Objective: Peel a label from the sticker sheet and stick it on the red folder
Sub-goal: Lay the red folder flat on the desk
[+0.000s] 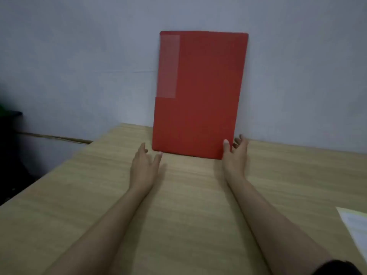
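Note:
The red folder (200, 96) stands upright on the wooden table (178, 205), leaning against the pale wall. A paler rectangular patch shows on its upper left. My right hand (235, 153) holds its lower right corner, thumb on the front face and fingers spread behind the edge. My left hand (146, 161) lies open on the table just left of the folder's lower left corner, with the thumb tip near that corner. A white and yellow sheet (355, 227), probably the sticker sheet, lies at the table's right edge, partly cut off.
The wall (79, 56) rises directly behind the table. The table's left edge runs diagonally, with a dark floor area and a dark object (12, 120) beyond it.

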`<state>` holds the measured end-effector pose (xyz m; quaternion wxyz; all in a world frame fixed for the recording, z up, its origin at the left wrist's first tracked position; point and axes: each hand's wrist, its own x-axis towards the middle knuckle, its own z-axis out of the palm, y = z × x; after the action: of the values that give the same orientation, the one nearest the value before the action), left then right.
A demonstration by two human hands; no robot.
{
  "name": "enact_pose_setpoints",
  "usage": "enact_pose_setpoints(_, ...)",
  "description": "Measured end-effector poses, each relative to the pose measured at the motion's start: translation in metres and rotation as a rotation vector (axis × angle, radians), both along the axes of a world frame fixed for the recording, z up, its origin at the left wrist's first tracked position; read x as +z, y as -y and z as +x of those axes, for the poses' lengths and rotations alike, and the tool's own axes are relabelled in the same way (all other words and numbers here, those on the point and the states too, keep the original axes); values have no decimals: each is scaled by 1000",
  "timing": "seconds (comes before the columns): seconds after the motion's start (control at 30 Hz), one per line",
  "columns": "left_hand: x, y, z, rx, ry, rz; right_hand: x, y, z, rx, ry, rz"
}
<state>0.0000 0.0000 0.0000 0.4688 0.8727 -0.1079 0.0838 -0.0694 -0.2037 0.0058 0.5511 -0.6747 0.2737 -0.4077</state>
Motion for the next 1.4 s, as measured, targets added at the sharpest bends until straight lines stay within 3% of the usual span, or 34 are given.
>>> enact_pose_setpoints(0.1,-1,14,33,-15,-3,-160,0,6,12,18,39,-18)
enact_pose_setpoints(0.37,6,50,68,27,1,-327,-2,13,20,37,66,-83)
enact_pose_setpoints(0.8,77,18,-5,146,49,-476,26,-18,-71,124,86,-104)
enact_pose_setpoints(1.1,107,15,-99,63,143,-487,84,-15,-155,37,120,-182)
enact_pose_setpoints(1.4,46,22,-176,-78,-3,-285,63,-3,-227,-123,-80,-212)
